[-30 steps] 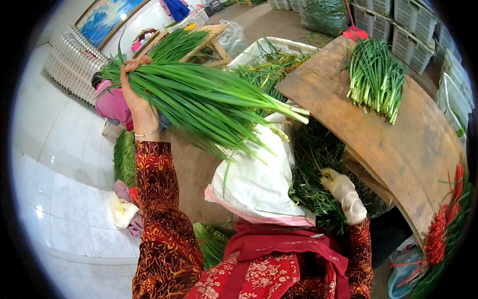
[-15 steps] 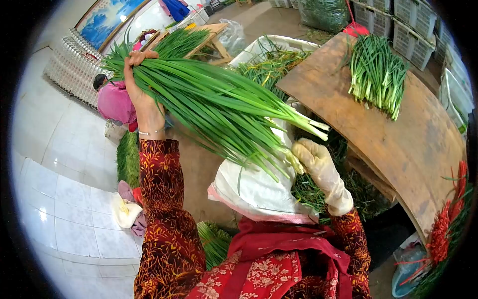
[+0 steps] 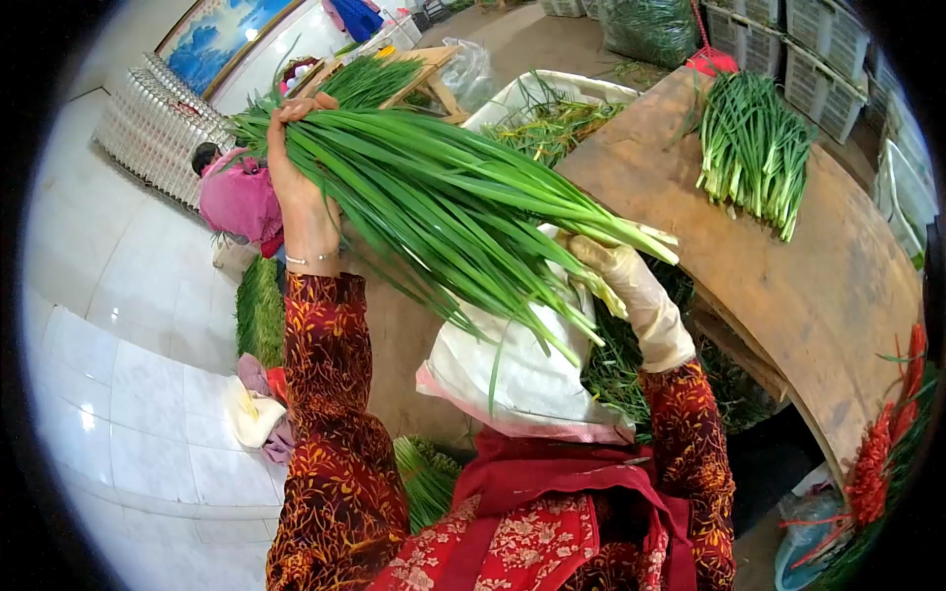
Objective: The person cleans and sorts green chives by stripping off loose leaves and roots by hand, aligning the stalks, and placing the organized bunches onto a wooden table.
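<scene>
A long bunch of green leafy stalks (image 3: pixel 424 187) spans the middle of the view, its pale root ends pointing right. My left hand (image 3: pixel 299 177) is closed round the leafy end at the upper left. At the root end, my gloved right hand (image 3: pixel 631 295) touches the lower pale stalks; its fingertips are partly hidden behind them, so its grip is unclear. Below the bunch, a white cloth (image 3: pixel 503 379) with a pink edge lies over my lap. Dark green trimmings (image 3: pixel 616 364) lie beside it, under my right hand.
A wooden board (image 3: pixel 778 286) at right bears another bunch (image 3: pixel 757 148). Red ties (image 3: pixel 872 463) hang at its right edge. Behind the held bunch stands a white crate (image 3: pixel 493 106) of leaves. A person in pink (image 3: pixel 239 197) is at left; stacked crates (image 3: pixel 823 89) stand upper right.
My right hand has risen from the dark trimmings to the root ends of the bunch. The bunch and my left hand have shifted slightly right.
</scene>
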The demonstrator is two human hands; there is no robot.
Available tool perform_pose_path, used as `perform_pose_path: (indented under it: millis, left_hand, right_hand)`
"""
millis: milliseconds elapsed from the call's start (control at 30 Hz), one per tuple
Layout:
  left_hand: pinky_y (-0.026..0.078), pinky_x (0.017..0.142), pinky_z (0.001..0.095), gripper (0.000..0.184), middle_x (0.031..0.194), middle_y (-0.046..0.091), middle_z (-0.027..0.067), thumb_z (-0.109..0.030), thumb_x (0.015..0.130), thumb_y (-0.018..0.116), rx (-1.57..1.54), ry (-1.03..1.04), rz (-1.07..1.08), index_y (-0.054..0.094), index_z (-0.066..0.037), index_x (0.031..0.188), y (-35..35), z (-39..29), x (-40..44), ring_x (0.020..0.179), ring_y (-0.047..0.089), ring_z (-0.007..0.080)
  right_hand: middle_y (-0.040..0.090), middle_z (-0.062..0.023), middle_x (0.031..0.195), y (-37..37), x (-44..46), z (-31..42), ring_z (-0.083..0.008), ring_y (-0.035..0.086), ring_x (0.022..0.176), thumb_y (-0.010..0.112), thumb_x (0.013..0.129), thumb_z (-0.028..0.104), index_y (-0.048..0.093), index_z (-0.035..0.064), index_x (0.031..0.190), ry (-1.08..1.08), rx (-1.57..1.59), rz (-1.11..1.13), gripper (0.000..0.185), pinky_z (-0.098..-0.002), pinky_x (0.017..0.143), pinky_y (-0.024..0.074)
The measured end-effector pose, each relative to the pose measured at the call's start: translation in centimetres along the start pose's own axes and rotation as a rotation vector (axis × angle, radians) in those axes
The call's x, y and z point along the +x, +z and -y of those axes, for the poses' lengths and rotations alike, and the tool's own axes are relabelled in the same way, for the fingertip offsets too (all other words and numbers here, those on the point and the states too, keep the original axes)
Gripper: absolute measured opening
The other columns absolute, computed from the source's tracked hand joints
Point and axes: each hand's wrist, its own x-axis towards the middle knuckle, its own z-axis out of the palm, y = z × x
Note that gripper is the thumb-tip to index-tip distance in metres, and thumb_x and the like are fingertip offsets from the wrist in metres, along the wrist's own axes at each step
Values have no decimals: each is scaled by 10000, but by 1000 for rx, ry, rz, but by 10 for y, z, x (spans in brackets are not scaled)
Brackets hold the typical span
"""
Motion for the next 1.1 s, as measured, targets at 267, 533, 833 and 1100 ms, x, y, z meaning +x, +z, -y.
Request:
perform_pose_path:
  millis: [267, 533, 833, 1100]
  left_hand:
    - [360, 930, 328, 62, 729, 499, 0, -93, 865, 490, -9, -45, -45, 445, -60, 839, -12, 5, -2, 712, 522, 115]
    - [365, 944, 370, 66, 734, 492, 7, -92, 877, 458, 121, -9, -143, 448, -63, 819, -18, -4, 5, 728, 523, 126]
    - [423, 894, 319, 94, 763, 529, 39, -78, 862, 470, 263, 107, -169, 473, -33, 780, 0, -6, -1, 792, 531, 144]
    - [379, 940, 363, 110, 742, 491, 26, -95, 869, 476, 69, -65, -32, 454, -51, 771, -5, -4, 5, 748, 532, 139]
  right_hand:
    - [418, 22, 564, -9, -26, 2, -61, 340, 479, 434, 899, 291, 469, 82, 628, -199, -82, -119, 344, -202, 458, 277]
    - [589, 12, 945, -43, -38, -3, -90, 507, 905, 560, 834, 165, 592, 68, 1039, -145, -750, -521, 229, -222, 788, 409]
    - [593, -19, 918, -39, -8, -8, -69, 514, 756, 600, 826, 209, 528, -8, 1102, -41, 20, -166, 359, -195, 709, 411]
    - [551, -102, 1123, -21, 4, -13, -175, 518, 1037, 642, 796, 245, 481, 3, 1157, -112, 125, -56, 463, -302, 918, 401]
